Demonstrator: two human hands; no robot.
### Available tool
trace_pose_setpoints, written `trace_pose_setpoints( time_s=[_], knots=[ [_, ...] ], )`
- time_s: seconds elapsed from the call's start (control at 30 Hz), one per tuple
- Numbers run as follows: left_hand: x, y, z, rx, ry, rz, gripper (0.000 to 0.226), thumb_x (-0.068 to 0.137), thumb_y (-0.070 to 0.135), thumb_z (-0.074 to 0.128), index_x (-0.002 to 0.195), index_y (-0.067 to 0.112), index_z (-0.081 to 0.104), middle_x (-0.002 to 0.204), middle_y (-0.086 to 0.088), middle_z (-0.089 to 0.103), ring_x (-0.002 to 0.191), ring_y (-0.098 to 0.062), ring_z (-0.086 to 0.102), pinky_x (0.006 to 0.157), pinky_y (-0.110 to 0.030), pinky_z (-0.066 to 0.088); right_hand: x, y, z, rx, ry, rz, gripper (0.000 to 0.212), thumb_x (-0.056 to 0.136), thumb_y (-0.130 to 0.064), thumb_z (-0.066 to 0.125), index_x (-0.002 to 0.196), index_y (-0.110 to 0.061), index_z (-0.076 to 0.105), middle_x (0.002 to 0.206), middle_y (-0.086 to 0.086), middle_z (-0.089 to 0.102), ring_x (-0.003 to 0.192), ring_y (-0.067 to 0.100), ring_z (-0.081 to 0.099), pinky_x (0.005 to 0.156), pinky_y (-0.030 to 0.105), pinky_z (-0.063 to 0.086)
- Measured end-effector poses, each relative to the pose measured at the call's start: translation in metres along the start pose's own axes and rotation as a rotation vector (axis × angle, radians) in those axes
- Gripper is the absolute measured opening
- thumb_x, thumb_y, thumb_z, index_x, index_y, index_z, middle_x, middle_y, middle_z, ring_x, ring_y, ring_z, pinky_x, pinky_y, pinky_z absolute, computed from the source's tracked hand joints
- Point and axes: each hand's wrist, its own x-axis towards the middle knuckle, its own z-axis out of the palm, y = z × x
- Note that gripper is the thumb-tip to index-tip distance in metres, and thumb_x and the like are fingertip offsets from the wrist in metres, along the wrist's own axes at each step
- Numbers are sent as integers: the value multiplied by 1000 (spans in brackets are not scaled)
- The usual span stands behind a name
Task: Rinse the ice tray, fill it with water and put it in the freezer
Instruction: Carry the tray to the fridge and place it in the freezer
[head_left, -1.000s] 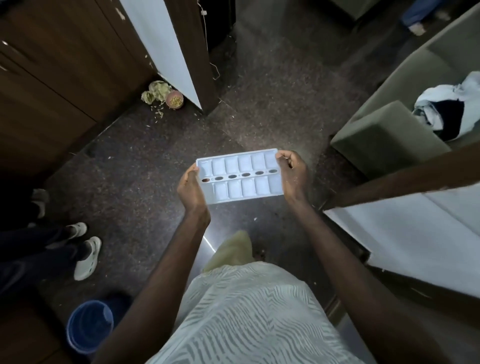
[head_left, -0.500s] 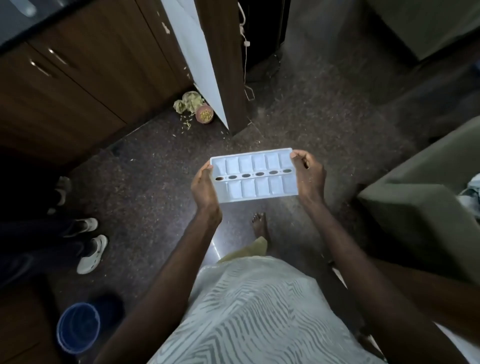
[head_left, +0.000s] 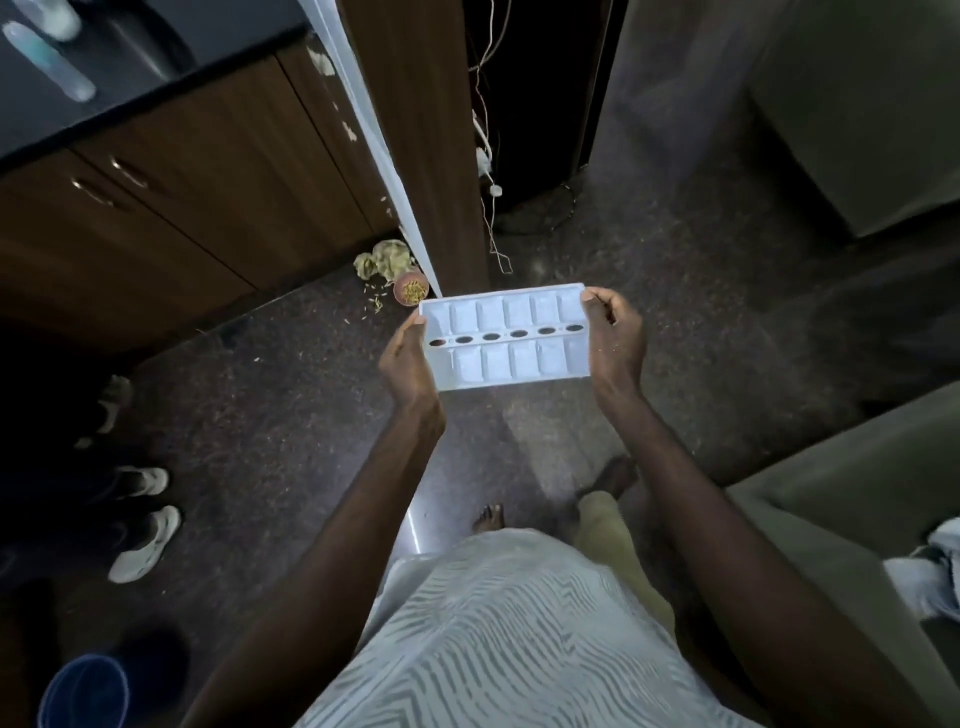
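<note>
Status: transit stage, judged from posture. Standing on open floor, ice tray (head_left: 506, 338) held out in front, level, cells up, long side across the body. Left hand (head_left: 408, 364) gripping the left short end, thumb at the rim, fingers underneath. Right hand (head_left: 615, 343) pinching the right short end, thumb on top, fingers curled under. Cannot tell whether the cells hold water: pale and even, no glint to go by. Rinse and fill therefore either done or pending; unresolved from this view. Freezer placement certainly left to do. No tap or freezer identifiable in frame.

Room, largest first:
- Dark speckled stone floor (head_left: 260, 441), glossy, bright reflected streak below the tray.
- Brown wooden cabinets (head_left: 182, 208) upper left, under a dark countertop (head_left: 156, 62).
- Grey-green upholstered seat (head_left: 857, 519) at right.
- Tall wooden panel (head_left: 426, 130) ahead, white cable (head_left: 488, 171) dangling beside it.
- Blue bucket (head_left: 83, 691) bottom left.
- Pale sandals (head_left: 145, 545) on the floor at left.
- Small bowl (head_left: 410, 288) of yellowish scraps at the panel's foot, seen just past the tray's far left corner.
</note>
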Motion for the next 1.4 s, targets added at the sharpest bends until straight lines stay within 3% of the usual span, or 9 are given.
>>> trace_pose_setpoints(
  time_s=[0.1, 0.3, 0.47, 0.67, 0.73, 0.87, 1.0, 1.2, 1.4],
  knots=[
    [4, 1, 44, -27, 65, 16, 23, 98, 22, 66, 116, 14, 77, 94, 3, 80, 78, -15, 76, 66, -29, 60, 46, -7, -9, 14, -47, -16, 13, 99, -27, 62, 103, -19, 72, 93, -9, 72, 79, -1, 62, 76, 22, 51],
    [3, -5, 131, -114, 162, 39, 27, 96, 23, 68, 118, 9, 76, 111, -10, 79, 97, -29, 76, 83, -41, 61, 137, -31, -40, 40, -144, -49, 7, 97, -24, 64, 98, -22, 71, 90, -3, 72, 78, 5, 61, 75, 26, 51],
    [8, -14, 198, -166, 183, 29, 13, 98, 23, 66, 96, 20, 79, 92, 0, 80, 79, -20, 75, 75, -37, 60, 209, -45, -63, 22, -216, -86, 7, 99, -22, 63, 98, -21, 70, 88, -8, 71, 72, -4, 60, 70, 15, 48],
    [21, -13, 273, -176, 247, -1, 28, 95, 21, 66, 117, 8, 76, 113, -16, 77, 87, -29, 74, 85, -50, 60, 290, -57, -79, 6, -260, -77, 13, 98, -28, 62, 99, -18, 72, 91, -3, 74, 79, 8, 64, 71, 23, 51],
    [31, -12, 299, -176, 259, 1, 28, 95, 22, 66, 118, 10, 76, 114, -15, 77, 89, -30, 75, 85, -48, 60, 317, -59, -81, -2, -274, -63, 17, 99, -32, 61, 102, -20, 72, 94, -3, 74, 84, 11, 68, 73, 26, 54],
    [57, -15, 355, -199, 294, 8, 28, 94, 23, 68, 117, 11, 77, 111, -11, 78, 101, -38, 75, 89, -53, 61, 379, -64, -83, -27, -286, -66, 15, 100, -29, 61, 105, -19, 71, 96, -5, 73, 85, 8, 66, 70, 17, 50],
    [91, -13, 415, -205, 333, 3, 25, 92, 23, 69, 115, 14, 79, 111, -7, 79, 102, -33, 75, 93, -55, 60, 450, -69, -79, -49, -303, -49, 13, 100, -30, 61, 102, -22, 70, 95, -7, 72, 82, 4, 65, 67, 14, 48],
    [131, 4, 514, -179, 313, -13, 29, 90, 28, 72, 114, 12, 78, 108, -7, 80, 101, -32, 76, 91, -55, 60, 553, -89, -83, -45, -296, -20, 9, 101, -27, 61, 100, -22, 69, 89, -12, 69, 71, -14, 60, 62, 6, 43],
    [177, 30, 619, -142, 262, 4, 34, 88, 30, 70, 116, 12, 76, 115, -9, 78, 108, -33, 74, 98, -59, 56, 665, -109, -89, -55, -254, 11, 14, 99, -30, 61, 102, -21, 71, 91, -8, 72, 76, 1, 64, 67, 16, 50]
  ],
)
